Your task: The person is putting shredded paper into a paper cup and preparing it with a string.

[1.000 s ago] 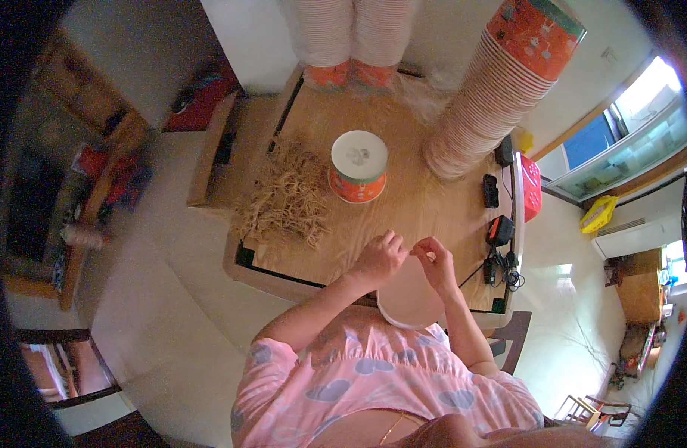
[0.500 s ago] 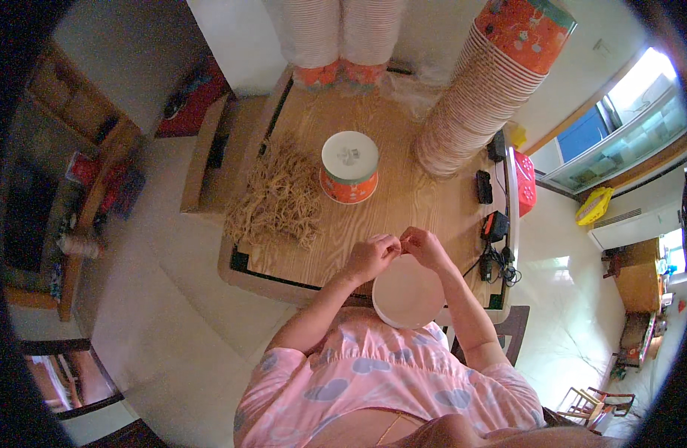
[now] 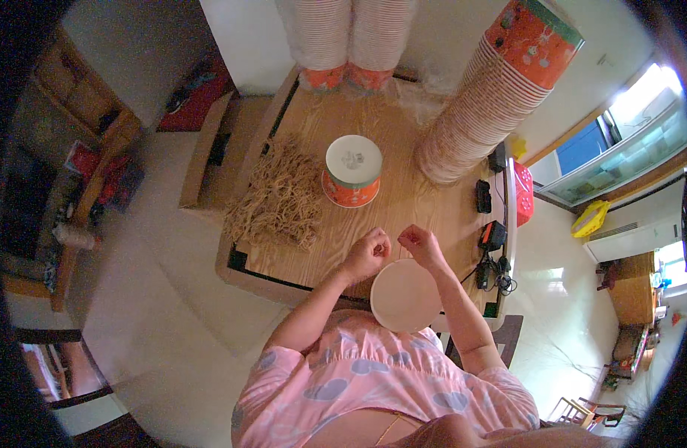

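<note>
Hands meet above a wooden tabletop (image 3: 433, 201), seen from overhead. The left hand (image 3: 367, 254) and right hand (image 3: 420, 244) sit close together, each grip pressed together as if pinching something thin between them; what they pinch is too small to make out, though it may be a rubber band from the tan heap of rubber bands (image 3: 278, 198) lying on the left side of the tabletop. Just below the hands, at the near edge against the person's pink shirt, sits a pale round lid (image 3: 405, 295) on what seems to be a paper bowl.

Further back, near the middle of the tabletop, stands a lidded orange paper bowl (image 3: 353, 170), upright and apart from the hands. A tall leaning stack of orange bowls (image 3: 493, 104) rises at the right, and two more stacks (image 3: 347, 37) stand at the far edge. Small black gadgets and cables (image 3: 493, 246) lie along the right edge.

Judging by looks, the lidded bowl is light and thin-walled, easily dented, so it is best held around its rim or sides. A band would be soft, stretchy and light, best taken with the fingertips.
</note>
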`<action>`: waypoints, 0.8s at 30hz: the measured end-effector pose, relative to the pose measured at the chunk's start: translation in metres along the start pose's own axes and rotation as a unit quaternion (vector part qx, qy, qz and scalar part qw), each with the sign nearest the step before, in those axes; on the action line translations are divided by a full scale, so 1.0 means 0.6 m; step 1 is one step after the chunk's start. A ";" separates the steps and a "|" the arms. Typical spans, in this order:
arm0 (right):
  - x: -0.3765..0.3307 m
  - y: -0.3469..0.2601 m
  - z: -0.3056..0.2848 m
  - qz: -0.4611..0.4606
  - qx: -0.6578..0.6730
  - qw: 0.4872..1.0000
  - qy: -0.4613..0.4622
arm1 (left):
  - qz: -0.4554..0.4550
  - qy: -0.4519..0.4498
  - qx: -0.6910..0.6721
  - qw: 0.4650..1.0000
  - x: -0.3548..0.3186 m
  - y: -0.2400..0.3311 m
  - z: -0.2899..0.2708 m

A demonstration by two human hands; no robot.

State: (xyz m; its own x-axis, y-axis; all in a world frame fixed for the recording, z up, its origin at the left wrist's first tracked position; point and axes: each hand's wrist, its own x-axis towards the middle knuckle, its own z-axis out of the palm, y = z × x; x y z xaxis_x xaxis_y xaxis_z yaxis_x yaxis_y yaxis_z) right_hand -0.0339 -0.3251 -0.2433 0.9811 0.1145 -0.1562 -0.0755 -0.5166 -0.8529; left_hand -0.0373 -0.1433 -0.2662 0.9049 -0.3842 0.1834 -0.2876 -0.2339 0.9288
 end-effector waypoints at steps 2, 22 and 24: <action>0.000 0.007 -0.002 0.017 0.034 0.999 -0.004 | 0.004 -0.085 -0.100 0.991 0.002 -0.014 -0.013; -0.004 -0.007 -0.006 0.012 0.114 0.992 -0.047 | 0.086 -0.018 0.160 0.983 0.003 0.018 0.012; -0.005 -0.009 -0.005 0.002 0.142 0.989 -0.041 | 0.097 -0.008 0.162 0.982 0.003 0.019 0.011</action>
State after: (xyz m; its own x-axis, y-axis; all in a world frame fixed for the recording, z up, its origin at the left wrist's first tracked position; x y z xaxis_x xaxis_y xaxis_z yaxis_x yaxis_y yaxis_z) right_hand -0.0357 -0.3253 -0.2366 0.9640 0.1873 -0.1888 -0.1369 -0.2590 -0.9561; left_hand -0.0410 -0.1527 -0.2575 0.8182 -0.4639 0.3397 -0.5420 -0.4252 0.7249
